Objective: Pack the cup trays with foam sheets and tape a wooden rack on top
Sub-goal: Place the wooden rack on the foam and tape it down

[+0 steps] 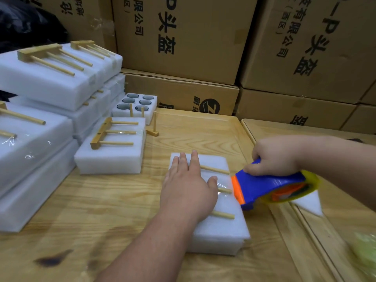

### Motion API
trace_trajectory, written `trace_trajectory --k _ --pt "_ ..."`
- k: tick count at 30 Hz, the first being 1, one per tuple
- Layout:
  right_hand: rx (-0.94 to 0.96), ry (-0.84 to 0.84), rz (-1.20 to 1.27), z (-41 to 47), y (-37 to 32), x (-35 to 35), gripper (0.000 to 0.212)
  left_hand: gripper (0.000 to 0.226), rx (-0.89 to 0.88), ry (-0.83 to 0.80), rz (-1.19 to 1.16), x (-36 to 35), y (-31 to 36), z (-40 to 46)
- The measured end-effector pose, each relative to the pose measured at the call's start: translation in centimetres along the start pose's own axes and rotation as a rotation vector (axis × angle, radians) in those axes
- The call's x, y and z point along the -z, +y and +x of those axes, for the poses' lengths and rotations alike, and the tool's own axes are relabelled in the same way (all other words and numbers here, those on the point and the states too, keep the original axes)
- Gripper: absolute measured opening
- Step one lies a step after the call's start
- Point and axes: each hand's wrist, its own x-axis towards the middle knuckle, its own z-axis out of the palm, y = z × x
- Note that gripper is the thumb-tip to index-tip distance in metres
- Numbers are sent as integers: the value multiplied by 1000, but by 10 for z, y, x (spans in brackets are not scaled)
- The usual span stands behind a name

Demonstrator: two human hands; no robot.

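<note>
The soft white foam pack [221, 231] lies on the wooden table [81, 210], bare wood around it. The left hand [189, 186] presses flat, fingers spread, on its wooden rack [221, 214]. At the pack's right edge, the right hand [274, 155] grips a blue tape dispenser [264, 186].

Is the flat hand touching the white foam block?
Touching. The head view shows the left hand lying flat on the foam block, covering the wooden rack.

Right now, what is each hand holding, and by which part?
The right hand grips the blue tape dispenser by its handle. The left hand holds nothing; it presses flat on the wooden rack atop the foam pack.
</note>
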Motion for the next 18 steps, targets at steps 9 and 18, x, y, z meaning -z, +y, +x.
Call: trace_trajectory --k 9,18 --pt "-101 65 -81 9 -44 1 39 80 4 -21 19 1 0 0" --pt "-258 -36 -24 -2 4 4 42 80 23 -41 -33 2 1 1"
